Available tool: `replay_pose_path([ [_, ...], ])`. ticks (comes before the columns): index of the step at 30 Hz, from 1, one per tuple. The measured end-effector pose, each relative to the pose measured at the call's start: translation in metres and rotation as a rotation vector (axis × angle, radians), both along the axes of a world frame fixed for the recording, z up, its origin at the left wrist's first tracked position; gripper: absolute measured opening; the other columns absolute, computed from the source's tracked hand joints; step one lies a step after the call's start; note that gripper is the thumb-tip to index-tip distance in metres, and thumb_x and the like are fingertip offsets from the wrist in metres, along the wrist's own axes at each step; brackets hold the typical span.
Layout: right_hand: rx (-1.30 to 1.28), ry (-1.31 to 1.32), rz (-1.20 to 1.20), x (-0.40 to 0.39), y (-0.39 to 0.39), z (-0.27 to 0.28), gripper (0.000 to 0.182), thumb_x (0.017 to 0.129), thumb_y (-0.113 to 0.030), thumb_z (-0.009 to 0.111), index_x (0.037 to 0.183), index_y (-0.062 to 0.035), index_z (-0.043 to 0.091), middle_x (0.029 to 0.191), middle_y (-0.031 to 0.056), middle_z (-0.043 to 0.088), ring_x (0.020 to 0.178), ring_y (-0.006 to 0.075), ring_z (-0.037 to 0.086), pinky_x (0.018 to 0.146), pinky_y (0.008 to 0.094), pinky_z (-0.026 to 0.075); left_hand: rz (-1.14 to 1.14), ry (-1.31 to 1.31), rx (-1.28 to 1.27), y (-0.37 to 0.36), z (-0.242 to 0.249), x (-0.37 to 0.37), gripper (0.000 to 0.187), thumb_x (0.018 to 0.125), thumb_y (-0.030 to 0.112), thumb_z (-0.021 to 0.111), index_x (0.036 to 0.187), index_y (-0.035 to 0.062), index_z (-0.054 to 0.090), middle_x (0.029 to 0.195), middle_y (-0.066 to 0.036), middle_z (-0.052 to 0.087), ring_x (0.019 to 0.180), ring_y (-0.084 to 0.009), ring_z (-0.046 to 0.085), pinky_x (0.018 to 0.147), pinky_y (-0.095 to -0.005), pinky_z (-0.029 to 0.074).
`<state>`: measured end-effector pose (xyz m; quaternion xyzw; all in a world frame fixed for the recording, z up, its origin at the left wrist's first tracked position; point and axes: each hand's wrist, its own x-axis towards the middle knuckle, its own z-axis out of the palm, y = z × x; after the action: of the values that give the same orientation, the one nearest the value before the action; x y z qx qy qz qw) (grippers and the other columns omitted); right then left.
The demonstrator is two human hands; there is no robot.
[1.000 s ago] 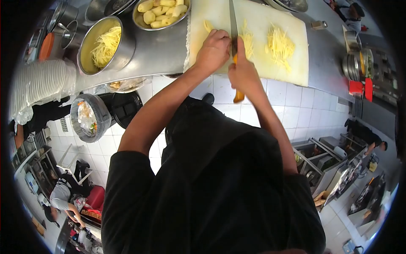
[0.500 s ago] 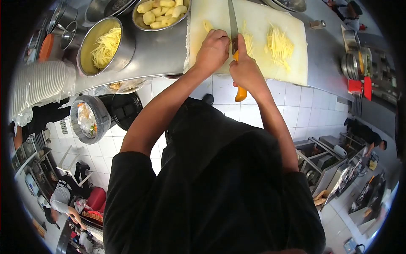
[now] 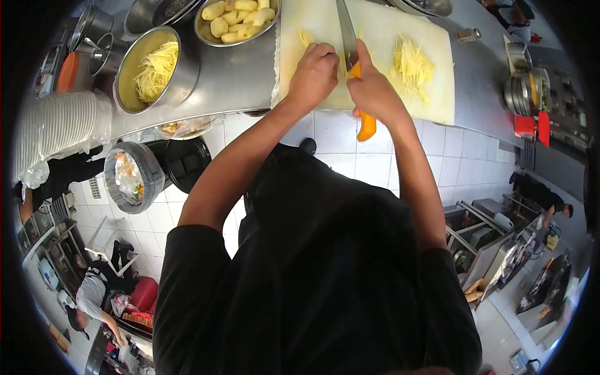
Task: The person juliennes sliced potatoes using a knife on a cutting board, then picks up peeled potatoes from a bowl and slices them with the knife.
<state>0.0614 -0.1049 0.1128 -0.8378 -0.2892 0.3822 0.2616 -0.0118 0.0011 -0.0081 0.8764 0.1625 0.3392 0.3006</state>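
My right hand (image 3: 377,90) grips the orange handle of a long kitchen knife (image 3: 346,28), index finger stretched along the top. Its blade points away from me, over the white cutting board (image 3: 440,94). To its left, my left hand (image 3: 314,74) rests on the board with fingers curled; what they press on, if anything, is hidden. A yellow piece (image 3: 306,39) of peeled vegetable, maybe potato, lies just beyond those fingers. Right of the knife is a pile of thin yellow strips (image 3: 412,67). Other strips beside the blade are mostly covered by the knife and right hand.
Left of the board stand a steel bowl (image 3: 219,39) of peeled yellow pieces and a deep steel pot (image 3: 187,78) with cut strips. Stacked white plates (image 3: 59,128) sit at far left. A lined bin (image 3: 150,187) is below the counter. Other people work at the edges.
My right hand and the knife have shifted right, away from my left hand, and the handle has swung right. The blade now covers more of the nearer strips. My left hand has barely moved.
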Motion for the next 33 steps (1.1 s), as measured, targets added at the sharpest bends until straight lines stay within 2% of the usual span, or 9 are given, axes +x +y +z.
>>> replay_pose_path([
  [1,-0.015,-0.012,0.01,-0.005,-0.004,0.003,0.082,0.081,-0.006,0.042,0.156,-0.0035,0.01,0.086,0.0242,0.07,0.056,0.029,0.066,0.069,0.0398,0.055,0.005,-0.006,-0.007,0.0,0.001,-0.001,0.01,0.076,-0.005,0.064,0.083,0.0011,0.069,0.096,-0.009,0.064,0.089,-0.0314,0.058,0.08,-0.0385,0.05],
  [7,-0.037,0.006,-0.006,-0.024,-0.009,-0.001,0.081,0.081,-0.005,0.043,0.155,-0.0015,0.01,0.078,0.0269,0.067,0.057,0.0325,0.066,0.067,0.0415,0.054,0.009,0.0,-0.012,0.0,0.001,0.0,0.01,0.076,-0.004,0.064,0.083,0.0017,0.069,0.095,-0.009,0.063,0.089,-0.0313,0.057,0.08,-0.0384,0.05],
  [10,-0.047,-0.042,0.014,-0.022,-0.01,-0.02,0.079,0.086,-0.004,0.04,0.157,-0.0063,0.005,0.086,0.0268,0.067,0.052,0.0282,0.064,0.06,0.0394,0.055,0.011,0.007,-0.008,0.0,0.0,0.0,0.009,0.076,-0.003,0.064,0.082,0.0023,0.068,0.095,-0.009,0.063,0.09,-0.0312,0.057,0.08,-0.0382,0.05],
  [16,0.078,-0.146,0.024,-0.016,-0.009,-0.046,0.079,0.087,-0.006,0.041,0.157,-0.0081,0.006,0.098,0.0257,0.066,0.052,0.028,0.064,0.059,0.0396,0.055,-0.019,0.038,0.034,0.005,0.002,-0.001,0.008,0.076,-0.002,0.065,0.081,0.0027,0.068,0.094,-0.008,0.063,0.089,-0.0305,0.057,0.079,-0.0378,0.05],
  [19,0.069,0.044,-0.046,0.005,0.008,-0.016,0.084,0.083,-0.008,0.047,0.157,-0.0062,0.007,0.095,0.0258,0.068,0.056,0.0319,0.066,0.066,0.0408,0.054,-0.027,0.027,0.026,-0.001,-0.001,-0.002,0.01,0.075,-0.003,0.065,0.082,0.0022,0.069,0.093,-0.008,0.063,0.087,-0.0304,0.058,0.079,-0.0381,0.05],
  [20,0.06,0.072,-0.044,0.013,0.008,-0.013,0.087,0.08,-0.007,0.045,0.158,-0.0082,0.007,0.107,0.0258,0.067,0.056,0.0302,0.067,0.067,0.0387,0.055,-0.01,0.009,0.029,0.003,-0.002,0.002,0.01,0.075,-0.003,0.065,0.083,0.002,0.069,0.093,-0.008,0.063,0.087,-0.0304,0.058,0.078,-0.0382,0.05],
  [23,-0.029,0.061,-0.003,0.009,0.002,0.003,0.088,0.078,-0.006,0.044,0.157,-0.0065,0.007,0.113,0.0268,0.065,0.055,0.0301,0.066,0.067,0.0381,0.056,0.018,-0.04,0.003,0.001,0.0,0.001,0.011,0.076,-0.004,0.065,0.083,0.0011,0.07,0.092,-0.008,0.064,0.085,-0.0306,0.058,0.078,-0.0387,0.05],
  [32,-0.008,-0.026,0.001,-0.017,-0.008,-0.012,0.083,0.08,-0.004,0.043,0.155,-0.0024,0.009,0.072,0.0227,0.067,0.053,0.032,0.065,0.066,0.0416,0.054,0.018,-0.014,-0.027,0.0,-0.001,0.002,0.007,0.078,-0.002,0.064,0.083,0.0013,0.069,0.093,-0.009,0.063,0.089,-0.0317,0.057,0.079,-0.0389,0.05],
  [33,-0.026,-0.022,0.005,-0.016,-0.008,-0.013,0.082,0.082,-0.004,0.042,0.156,-0.0037,0.008,0.086,0.0245,0.066,0.053,0.0308,0.065,0.065,0.0408,0.055,0.016,-0.005,-0.021,-0.001,0.0,0.002,0.007,0.078,-0.001,0.064,0.082,0.0016,0.069,0.093,-0.009,0.063,0.089,-0.0316,0.057,0.079,-0.0389,0.05],
])
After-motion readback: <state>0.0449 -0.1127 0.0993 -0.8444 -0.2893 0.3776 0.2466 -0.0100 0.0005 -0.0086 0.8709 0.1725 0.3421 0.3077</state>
